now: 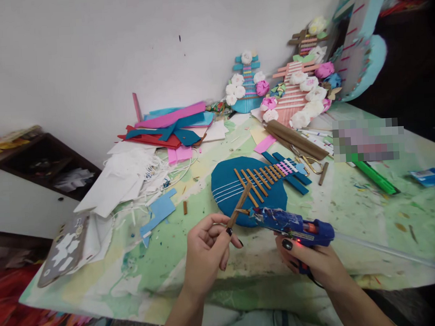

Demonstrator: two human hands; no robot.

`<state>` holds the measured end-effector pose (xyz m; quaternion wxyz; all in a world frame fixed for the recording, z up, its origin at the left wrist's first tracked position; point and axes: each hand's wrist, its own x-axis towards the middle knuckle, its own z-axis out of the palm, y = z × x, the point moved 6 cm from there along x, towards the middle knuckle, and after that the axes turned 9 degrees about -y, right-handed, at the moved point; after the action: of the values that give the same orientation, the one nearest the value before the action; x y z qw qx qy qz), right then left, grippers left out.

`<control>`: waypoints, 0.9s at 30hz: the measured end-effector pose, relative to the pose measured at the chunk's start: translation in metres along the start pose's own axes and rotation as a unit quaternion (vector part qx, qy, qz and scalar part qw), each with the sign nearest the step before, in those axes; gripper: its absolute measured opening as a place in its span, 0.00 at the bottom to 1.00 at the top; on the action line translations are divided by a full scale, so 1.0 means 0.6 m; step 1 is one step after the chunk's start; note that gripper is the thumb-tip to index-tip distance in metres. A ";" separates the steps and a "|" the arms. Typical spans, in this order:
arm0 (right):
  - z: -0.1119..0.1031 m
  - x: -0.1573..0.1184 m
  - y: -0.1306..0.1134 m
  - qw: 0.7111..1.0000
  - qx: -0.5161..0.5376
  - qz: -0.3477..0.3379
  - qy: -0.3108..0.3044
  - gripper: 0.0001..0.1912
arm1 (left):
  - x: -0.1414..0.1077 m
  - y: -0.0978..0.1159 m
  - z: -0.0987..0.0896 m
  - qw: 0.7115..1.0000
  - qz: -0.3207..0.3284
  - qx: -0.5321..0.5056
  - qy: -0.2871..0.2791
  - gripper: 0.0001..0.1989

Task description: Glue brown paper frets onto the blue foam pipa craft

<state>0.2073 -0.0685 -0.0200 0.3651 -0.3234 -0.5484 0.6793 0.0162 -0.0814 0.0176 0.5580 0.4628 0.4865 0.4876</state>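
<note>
At the left of the frame, white scraps (74,180) are being held on a shelf of the cabinet (23,205), and yellow pieces (8,145) are being carried on its top; other contents are being lost in shadow. At the lower centre, a brown strip (238,208) is being pinched between the thumb and fingers of the left hand (209,248), its upper end being held over the blue lute-shaped piece (225,174), which is being supported flat on the table (165,282) at the centre. A blue glue gun (293,226) is being gripped by the right hand (313,262), the fingers being wrapped around its handle and partly hidden. Its nozzle is being pointed left at the strip; whether they are touching cannot be told. Part of the lute-shaped piece's round body is being covered by gun and strip. Behind the gun, a clear glue stick (382,251) is being blurred toward the right edge, where a blue packet (431,177) is being cut off. At the right, something is being masked by a pixelated patch. Small print is being shown on the gun's label, but it cannot be read.
</note>
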 end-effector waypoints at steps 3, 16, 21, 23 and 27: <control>0.005 0.001 -0.002 1.000 -0.008 0.004 -0.013 0.24 | -0.001 -0.001 -0.002 1.000 0.001 -0.009 0.004 0.08; 0.007 -0.008 0.005 1.000 -0.005 0.016 -0.010 0.22 | 0.000 -0.004 0.001 0.999 0.005 -0.044 -0.012 0.05; 0.000 -0.005 -0.002 0.999 -0.030 -0.003 0.010 0.23 | 0.000 -0.006 0.004 0.999 -0.010 -0.042 -0.016 0.05; 0.000 -0.009 0.000 0.999 -0.039 0.021 0.031 0.23 | -0.001 -0.007 0.006 0.999 -0.018 -0.040 -0.020 0.05; 0.002 -0.020 0.005 0.996 -0.047 0.054 0.054 0.21 | -0.002 -0.008 0.007 0.999 -0.022 -0.039 -0.025 0.06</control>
<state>0.2122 -0.0795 -0.0222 0.3414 -0.4056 -0.5406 0.6533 0.0208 -0.0834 0.0136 0.5980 0.4417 0.4634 0.4822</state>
